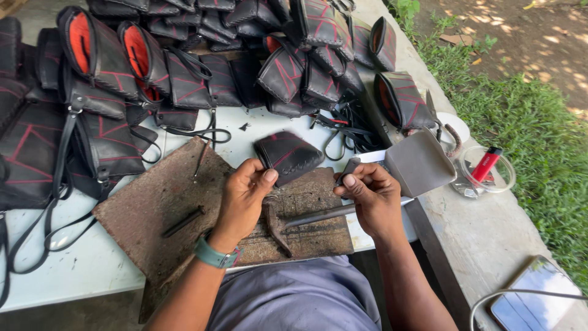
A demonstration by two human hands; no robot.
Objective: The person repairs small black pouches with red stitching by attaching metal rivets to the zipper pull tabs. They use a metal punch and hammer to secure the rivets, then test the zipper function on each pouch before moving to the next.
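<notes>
My left hand (245,193) pinches the lower edge of a small black pouch with red stitching (288,154) that rests on a worn brown work board (159,202). My right hand (370,193) is closed on a small dark strip of material (349,167) near the pouch's right side. A hammer (288,222) lies on the board under both hands, its metal handle pointing right. A teal watch (214,254) is on my left wrist.
Several black pouches and bags with red stitching (184,67) are piled across the back and left of the white table (79,270). A dark punch tool (182,222) lies on the board. A grey metal piece (419,162), a clear dish with a red lighter (487,165) and a phone (533,297) sit right; grass lies beyond.
</notes>
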